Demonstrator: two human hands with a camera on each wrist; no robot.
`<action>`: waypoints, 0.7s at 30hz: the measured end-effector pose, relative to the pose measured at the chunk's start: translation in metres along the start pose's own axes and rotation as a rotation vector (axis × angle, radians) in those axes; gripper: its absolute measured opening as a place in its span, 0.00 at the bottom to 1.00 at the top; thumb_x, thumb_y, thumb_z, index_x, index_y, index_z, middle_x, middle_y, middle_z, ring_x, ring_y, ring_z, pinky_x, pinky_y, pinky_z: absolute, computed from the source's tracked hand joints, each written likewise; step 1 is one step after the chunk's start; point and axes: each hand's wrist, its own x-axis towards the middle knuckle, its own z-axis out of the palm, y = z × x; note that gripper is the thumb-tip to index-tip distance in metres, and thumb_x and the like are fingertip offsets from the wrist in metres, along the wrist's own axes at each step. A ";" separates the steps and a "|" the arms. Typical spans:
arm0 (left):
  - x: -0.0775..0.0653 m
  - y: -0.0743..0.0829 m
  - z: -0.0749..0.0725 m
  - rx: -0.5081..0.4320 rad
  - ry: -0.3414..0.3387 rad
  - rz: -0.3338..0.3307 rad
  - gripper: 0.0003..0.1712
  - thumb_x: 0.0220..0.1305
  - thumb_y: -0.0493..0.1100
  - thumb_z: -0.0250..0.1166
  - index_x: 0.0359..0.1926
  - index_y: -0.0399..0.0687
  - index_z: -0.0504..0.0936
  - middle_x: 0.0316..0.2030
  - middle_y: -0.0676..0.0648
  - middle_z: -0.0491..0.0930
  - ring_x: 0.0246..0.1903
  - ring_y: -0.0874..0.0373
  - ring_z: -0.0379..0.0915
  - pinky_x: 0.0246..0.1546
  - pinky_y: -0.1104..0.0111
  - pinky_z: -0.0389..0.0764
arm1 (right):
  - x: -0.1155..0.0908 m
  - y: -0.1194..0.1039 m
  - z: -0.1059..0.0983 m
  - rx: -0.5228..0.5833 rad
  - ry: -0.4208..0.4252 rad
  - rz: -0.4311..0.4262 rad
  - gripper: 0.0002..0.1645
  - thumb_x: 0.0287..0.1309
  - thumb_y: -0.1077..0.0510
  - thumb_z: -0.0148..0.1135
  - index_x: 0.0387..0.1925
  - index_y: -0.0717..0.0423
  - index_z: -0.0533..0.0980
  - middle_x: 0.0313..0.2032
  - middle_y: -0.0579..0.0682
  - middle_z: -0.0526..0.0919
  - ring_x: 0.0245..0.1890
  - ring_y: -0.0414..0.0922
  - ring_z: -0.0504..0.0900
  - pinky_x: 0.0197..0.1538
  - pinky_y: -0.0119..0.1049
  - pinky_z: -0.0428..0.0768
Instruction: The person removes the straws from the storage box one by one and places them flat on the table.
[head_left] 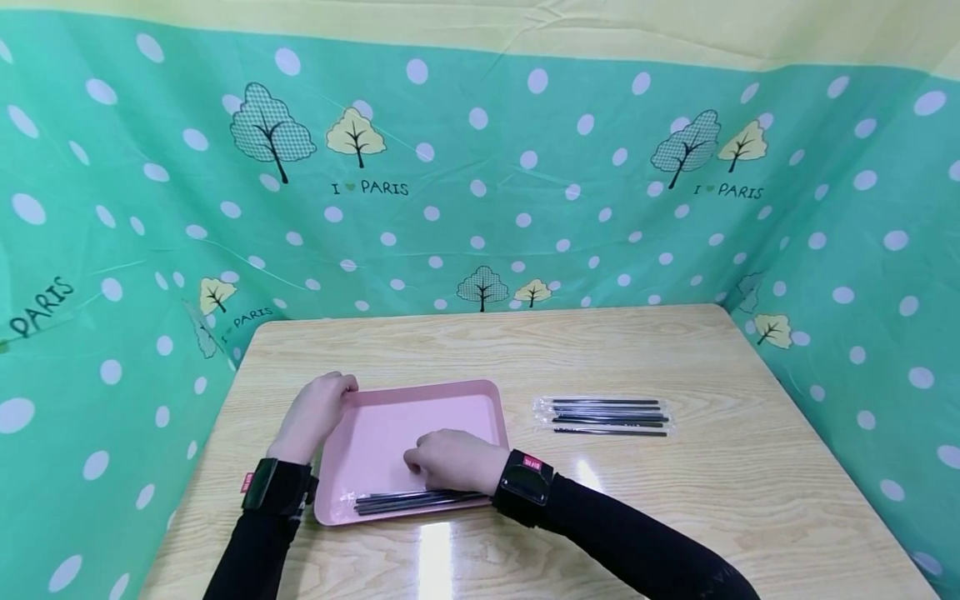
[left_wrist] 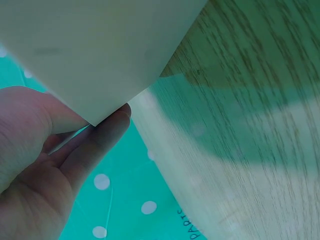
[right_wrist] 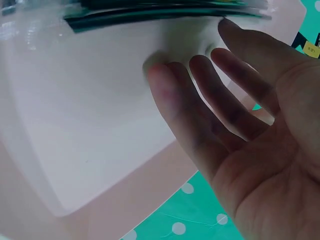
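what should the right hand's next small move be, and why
Probably reach the right hand over to the wrapped black sticks on the table: it seems to hold nothing, a similar bundle already lies in the pink tray, and the left hand grips that tray's corner.

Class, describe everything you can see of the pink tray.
The pink tray is shallow and rectangular, with rounded corners and low sides; it looks like smooth plastic. It appears to lie on the wood-grain table. Wrapped dark sticks lie inside along its near side. The left hand grips its far left corner; the right hand is over its inside, and whether it touches the tray is unclear.
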 end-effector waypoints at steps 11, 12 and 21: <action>0.002 -0.001 0.001 -0.012 -0.006 -0.002 0.04 0.66 0.26 0.66 0.38 0.35 0.86 0.30 0.42 0.82 0.34 0.45 0.82 0.38 0.52 0.85 | 0.001 0.002 0.002 -0.006 -0.024 -0.020 0.06 0.59 0.61 0.71 0.32 0.48 0.80 0.26 0.39 0.77 0.29 0.35 0.74 0.34 0.26 0.75; 0.002 -0.001 0.001 -0.012 -0.007 -0.003 0.04 0.65 0.26 0.67 0.38 0.35 0.86 0.30 0.42 0.82 0.34 0.45 0.82 0.39 0.52 0.85 | 0.001 0.002 0.001 0.004 -0.030 -0.018 0.06 0.58 0.60 0.71 0.32 0.48 0.80 0.26 0.39 0.76 0.28 0.35 0.73 0.34 0.26 0.75; 0.002 -0.002 0.001 -0.005 -0.014 0.005 0.05 0.65 0.25 0.66 0.38 0.35 0.86 0.31 0.41 0.83 0.35 0.44 0.82 0.39 0.52 0.86 | 0.000 0.001 -0.002 0.053 -0.105 -0.024 0.12 0.52 0.60 0.79 0.33 0.48 0.81 0.26 0.35 0.76 0.29 0.32 0.72 0.34 0.22 0.71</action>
